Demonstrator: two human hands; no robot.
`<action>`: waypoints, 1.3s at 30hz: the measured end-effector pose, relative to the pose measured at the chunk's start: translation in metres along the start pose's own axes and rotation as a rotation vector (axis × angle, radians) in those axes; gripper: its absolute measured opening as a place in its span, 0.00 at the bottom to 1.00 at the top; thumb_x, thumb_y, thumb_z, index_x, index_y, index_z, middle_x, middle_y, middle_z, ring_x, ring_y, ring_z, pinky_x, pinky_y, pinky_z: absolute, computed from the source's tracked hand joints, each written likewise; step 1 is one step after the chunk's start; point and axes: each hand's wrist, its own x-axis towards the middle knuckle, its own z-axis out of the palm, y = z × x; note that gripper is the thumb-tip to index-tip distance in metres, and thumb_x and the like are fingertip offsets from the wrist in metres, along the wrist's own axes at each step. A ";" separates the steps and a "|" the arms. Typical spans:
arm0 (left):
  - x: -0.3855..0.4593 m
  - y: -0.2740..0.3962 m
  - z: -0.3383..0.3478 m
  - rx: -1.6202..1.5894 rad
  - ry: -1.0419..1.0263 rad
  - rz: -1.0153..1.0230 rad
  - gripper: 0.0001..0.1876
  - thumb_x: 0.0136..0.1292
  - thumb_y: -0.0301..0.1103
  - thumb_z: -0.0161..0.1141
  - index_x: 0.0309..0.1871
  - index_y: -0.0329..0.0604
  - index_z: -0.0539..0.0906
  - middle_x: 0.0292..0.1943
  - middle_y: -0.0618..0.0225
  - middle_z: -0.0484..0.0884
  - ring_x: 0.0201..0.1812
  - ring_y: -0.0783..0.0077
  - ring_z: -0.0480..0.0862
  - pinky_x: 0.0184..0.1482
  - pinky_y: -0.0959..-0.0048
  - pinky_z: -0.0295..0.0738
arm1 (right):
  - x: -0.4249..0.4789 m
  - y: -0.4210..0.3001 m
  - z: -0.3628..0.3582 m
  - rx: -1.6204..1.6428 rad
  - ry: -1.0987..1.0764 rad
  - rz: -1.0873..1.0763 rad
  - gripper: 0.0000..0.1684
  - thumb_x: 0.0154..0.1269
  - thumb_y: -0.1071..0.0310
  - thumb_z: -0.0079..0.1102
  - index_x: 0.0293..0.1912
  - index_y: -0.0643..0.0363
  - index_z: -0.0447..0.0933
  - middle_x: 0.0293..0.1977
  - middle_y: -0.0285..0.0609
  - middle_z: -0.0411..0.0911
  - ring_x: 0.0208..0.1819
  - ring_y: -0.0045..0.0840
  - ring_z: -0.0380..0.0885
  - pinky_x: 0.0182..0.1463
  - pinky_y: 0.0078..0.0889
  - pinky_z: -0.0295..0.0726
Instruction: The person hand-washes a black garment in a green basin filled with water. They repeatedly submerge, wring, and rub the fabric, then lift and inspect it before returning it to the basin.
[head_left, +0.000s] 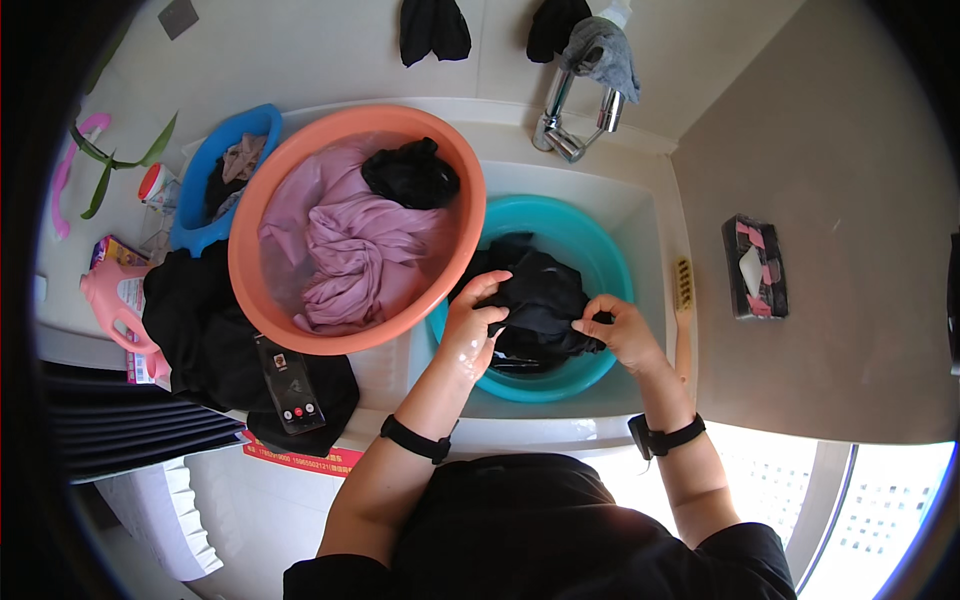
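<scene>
Both of my hands are over a turquoise plastic basin (607, 255) that stands inside a white laundry sink (637, 214). A wet black garment (544, 289) is bunched up in it, partly in water. My left hand (476, 319) pinches the garment's left side between thumb and fingers, with suds on the wrist. The right side is pinched by my right hand (619, 330). To the left, an orange basin (251, 289) overlaps the turquoise rim and holds a pink cloth (360, 240) in water, plus a balled black cloth (411, 174).
A chrome faucet (559, 135) with a grey cloth (604, 56) over it rises behind. A wooden-handled brush (683, 315) lies on the right rim. At left are a blue basin (196, 161), a pink detergent bottle (112, 300), and a phone (291, 390) on black clothing (202, 322).
</scene>
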 end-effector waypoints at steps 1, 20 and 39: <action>0.000 0.000 0.002 0.018 0.018 0.009 0.26 0.52 0.12 0.50 0.54 0.46 0.78 0.51 0.69 0.76 0.55 0.71 0.75 0.58 0.69 0.69 | 0.001 0.005 -0.001 -0.129 0.019 -0.001 0.14 0.52 0.66 0.75 0.31 0.58 0.76 0.36 0.38 0.74 0.46 0.25 0.72 0.53 0.29 0.70; 0.019 -0.029 -0.001 1.176 -0.038 -0.166 0.40 0.56 0.29 0.58 0.74 0.48 0.58 0.74 0.52 0.54 0.71 0.51 0.63 0.71 0.64 0.59 | 0.056 0.040 -0.005 -0.941 0.074 0.190 0.51 0.55 0.72 0.60 0.73 0.30 0.50 0.71 0.50 0.55 0.60 0.49 0.72 0.55 0.48 0.78; 0.099 -0.110 -0.028 1.981 -0.226 -0.600 0.36 0.66 0.32 0.50 0.76 0.63 0.53 0.78 0.70 0.40 0.77 0.49 0.46 0.71 0.49 0.54 | 0.119 0.079 0.056 -1.264 -0.517 0.408 0.60 0.54 0.70 0.67 0.72 0.13 0.40 0.77 0.35 0.26 0.76 0.55 0.25 0.71 0.72 0.46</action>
